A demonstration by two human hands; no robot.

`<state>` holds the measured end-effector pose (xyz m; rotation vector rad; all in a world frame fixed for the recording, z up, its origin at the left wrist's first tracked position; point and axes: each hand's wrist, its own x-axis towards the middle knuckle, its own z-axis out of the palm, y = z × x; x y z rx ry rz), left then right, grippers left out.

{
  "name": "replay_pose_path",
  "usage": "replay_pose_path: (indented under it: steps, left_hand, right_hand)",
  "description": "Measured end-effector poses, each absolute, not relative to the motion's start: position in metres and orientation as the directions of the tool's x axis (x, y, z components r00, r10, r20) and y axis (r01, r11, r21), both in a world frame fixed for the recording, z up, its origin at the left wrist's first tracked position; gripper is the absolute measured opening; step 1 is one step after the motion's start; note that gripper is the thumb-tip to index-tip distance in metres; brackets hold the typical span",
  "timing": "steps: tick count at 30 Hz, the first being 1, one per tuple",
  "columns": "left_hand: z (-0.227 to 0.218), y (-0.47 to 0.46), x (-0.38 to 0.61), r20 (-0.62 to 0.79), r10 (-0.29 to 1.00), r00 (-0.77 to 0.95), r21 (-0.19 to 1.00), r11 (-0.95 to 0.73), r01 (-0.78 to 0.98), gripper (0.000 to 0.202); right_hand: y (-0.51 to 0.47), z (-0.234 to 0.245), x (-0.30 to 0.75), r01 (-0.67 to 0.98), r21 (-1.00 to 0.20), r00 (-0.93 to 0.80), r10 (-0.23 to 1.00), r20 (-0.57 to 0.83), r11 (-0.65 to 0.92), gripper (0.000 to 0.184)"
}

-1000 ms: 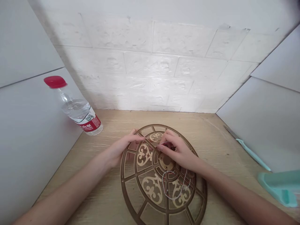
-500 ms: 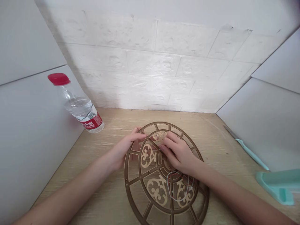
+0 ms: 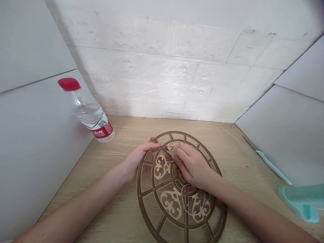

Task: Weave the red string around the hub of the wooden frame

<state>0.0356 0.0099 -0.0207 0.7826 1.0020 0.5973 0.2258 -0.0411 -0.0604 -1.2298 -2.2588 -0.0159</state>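
A round brown openwork panel [image 3: 162,184] with lighter scroll ornaments is tilted up over the wooden table. My left hand [image 3: 141,153] grips its upper left rim, thumb on the near face and fingers behind. Above the panel's centre, my right hand [image 3: 191,165] is closed, its thumb and fingertips pinched together against the upper inner ring; whatever is between them is hidden. Below that hand, a loop of thin white and red wire [image 3: 184,204] hangs in front of the panel's lower middle.
A water bottle [image 3: 97,119] with a red cap stands at the left by a grey side panel. On the right lie a knife with a turquoise handle [image 3: 273,167] and a mint-green plastic object [image 3: 298,202]. A white brick-pattern wall [image 3: 162,74] closes off the back.
The whole view has shifted slightly, so the bottle and the panel appear a little further right. Both hands keep nearly the same hold on the panel.
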Motion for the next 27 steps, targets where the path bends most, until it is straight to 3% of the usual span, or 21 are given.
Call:
replay_pose_path:
  steps: [5,13,22,27]
  left_hand:
    - [-0.023,0.011,0.035,-0.486,0.747,0.454,0.8,0.589,-0.113,0.05]
    - [-0.029,0.013,0.035,-0.452,0.751,0.482,0.811,0.571,-0.128,0.039]
    - [-0.029,0.013,0.035,-0.412,0.742,0.528,0.807,0.566,-0.166,0.041]
    - [-0.03,0.014,0.033,-0.397,0.73,0.556,0.819,0.555,-0.144,0.046]
  right_hand:
    - [-0.041,-0.059,0.228,0.771,-0.266,-0.415,0.774,0.478,0.578,0.018]
    - [-0.044,-0.052,0.234,0.694,-0.47,-0.367,0.829,0.422,0.546,0.013]
    - [-0.045,-0.05,0.229,0.735,-0.394,-0.384,0.818,0.428,0.551,0.017]
    - [-0.049,-0.047,0.227,0.744,-0.428,-0.358,0.847,0.394,0.513,0.017]
